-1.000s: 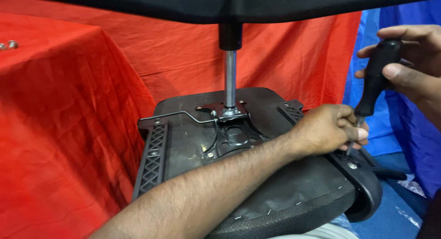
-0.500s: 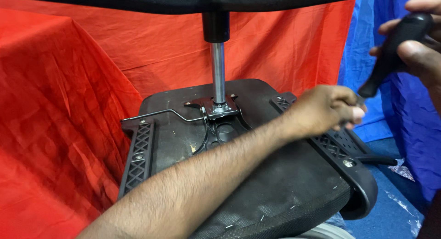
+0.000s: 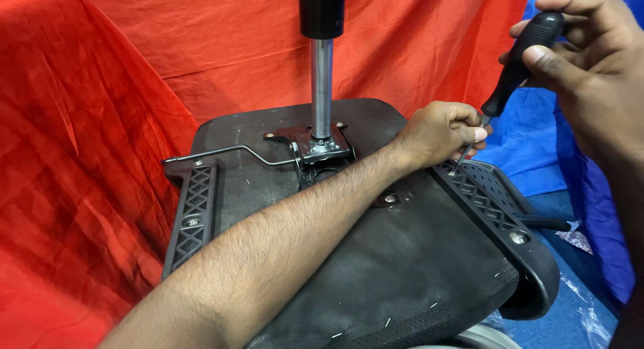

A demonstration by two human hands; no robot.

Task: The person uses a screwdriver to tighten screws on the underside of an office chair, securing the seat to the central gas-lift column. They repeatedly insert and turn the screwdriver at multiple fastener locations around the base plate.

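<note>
Overhead, an upturned black office-chair seat (image 3: 376, 268) with a coarse fabric underside fills the lower middle of the view, its rounded front edge cut off by the bottom of the picture. Rumpled red cloth (image 3: 87, 154) hangs close behind and to the left of the seat, leaving little free room on that side; to the right, creased blue plastic sheeting (image 3: 530, 154) lies beyond the seat's edge, with more open space above it.

A polished steel gas-lift column (image 3: 321, 87) rises upright from a dark metal mounting plate (image 3: 315, 144) near the seat's far edge, topped by a black sleeve. A thin bent metal lever (image 3: 221, 151) runs leftward from the plate. Two black plastic brackets with a lattice pattern, the left bracket (image 3: 191, 218) and the right bracket (image 3: 486, 201), flank the seat, each showing round silver screw heads.

The left hand (image 3: 439, 133) reaches across the seat, fingers curled snugly around the lower shaft of a black-handled screwdriver (image 3: 520, 61), whose tip meets the near end of the right bracket. The right hand (image 3: 590, 74), raised above, has its fingers wrapped around the ribbed handle, thumb pressed along its side.
</note>
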